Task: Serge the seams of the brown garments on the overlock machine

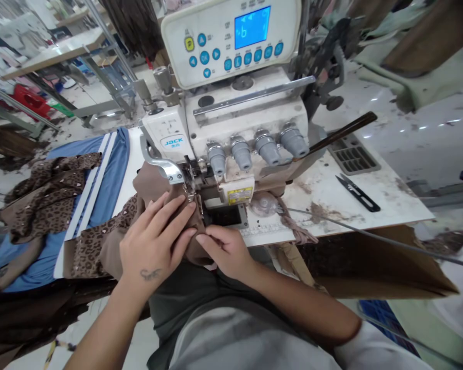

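A brown fabric piece (148,180) with leopard-print parts (88,256) lies at the needle area of a white overlock sewing machine (200,121). My left hand (150,241) rests flat on this fabric, fingers stretched toward the presser foot (192,194). Just right of it, my right hand (231,254) pinches the fabric's near edge between thumb and fingers, in front of the machine. The fabric's edge under the foot is partly hidden by the machine and my fingers.
Thread snips (358,192) lie on the white table (393,205) at right, near a grey compartment tray (353,154). Blue cloth with white stripes (118,154) carries more leopard-print pieces (57,195) at left. A thin rod (370,234) crosses the right side above a cardboard box (386,272).
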